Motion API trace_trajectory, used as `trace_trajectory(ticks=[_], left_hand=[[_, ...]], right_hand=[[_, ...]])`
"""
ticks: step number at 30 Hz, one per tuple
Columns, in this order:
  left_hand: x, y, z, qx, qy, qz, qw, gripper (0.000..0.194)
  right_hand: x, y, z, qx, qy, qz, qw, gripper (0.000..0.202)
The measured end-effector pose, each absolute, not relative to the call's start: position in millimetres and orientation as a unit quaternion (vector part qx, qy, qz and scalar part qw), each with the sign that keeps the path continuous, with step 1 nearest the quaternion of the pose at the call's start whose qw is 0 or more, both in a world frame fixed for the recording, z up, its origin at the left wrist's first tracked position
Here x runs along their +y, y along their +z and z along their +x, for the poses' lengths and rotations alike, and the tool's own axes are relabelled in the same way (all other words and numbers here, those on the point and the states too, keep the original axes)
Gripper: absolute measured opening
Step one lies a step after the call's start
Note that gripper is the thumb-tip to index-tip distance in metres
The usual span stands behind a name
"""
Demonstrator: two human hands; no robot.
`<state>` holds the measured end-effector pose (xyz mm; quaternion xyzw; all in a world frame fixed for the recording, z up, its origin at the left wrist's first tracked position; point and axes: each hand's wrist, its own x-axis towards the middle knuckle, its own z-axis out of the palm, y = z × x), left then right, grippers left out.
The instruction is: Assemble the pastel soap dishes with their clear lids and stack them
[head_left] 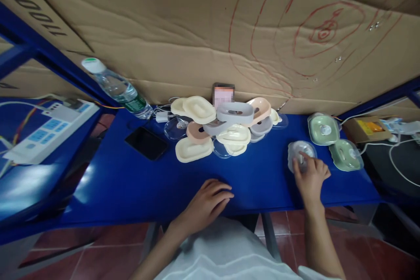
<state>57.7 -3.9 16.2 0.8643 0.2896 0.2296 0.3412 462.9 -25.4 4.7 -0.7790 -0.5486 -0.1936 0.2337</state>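
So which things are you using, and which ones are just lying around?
Probably in use:
- the grey box under my right hand
- two green boxes beside it
- the pile of dishes

Probably just lying around:
- water bottle
- phone
- power strip

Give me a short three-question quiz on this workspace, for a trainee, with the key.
1. Multiple choice: what do the fingers of the right hand touch?
a) the phone
b) a clear-lidded container
c) the power strip

2. True or false: the plastic bottle has its cap on.

3. Fill in the blank: the two lidded boxes near the table's right end are ____ in colour.

Key: 1 b; 2 true; 3 green.
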Motion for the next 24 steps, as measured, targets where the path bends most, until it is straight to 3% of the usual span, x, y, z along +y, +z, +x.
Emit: trace_trajectory(ticks=[5, 8, 14, 19, 24], left_hand=[[0, 19, 68, 0.288, 0.219, 0.875, 0.321, 0.032], [0, 22, 74, 0.295, 0.232, 0.882, 0.284, 0.046], [-5, 20, 71, 0.326, 0.261, 0.879, 0.23, 0.058], [-10, 7, 53, 0.363, 0.269, 0.872, 0.189, 0.062], [-4, 7, 40, 0.427, 0.302, 0.837, 0.163, 0.043]], right_hand=[[-63, 4, 378, -0.659, -0.096, -0.679, 0.31, 0.027], [-73, 9, 343, -0.745, 0.001, -0.598, 0.297, 0.037], [-60, 18, 334, -0.778, 0.065, -0.58, 0.233, 0.071], [-42, 17, 327, -0.793, 0.144, -0.538, 0.248, 0.063], [-25, 12, 303, -0.806, 0.172, -0.508, 0.249, 0.069]])
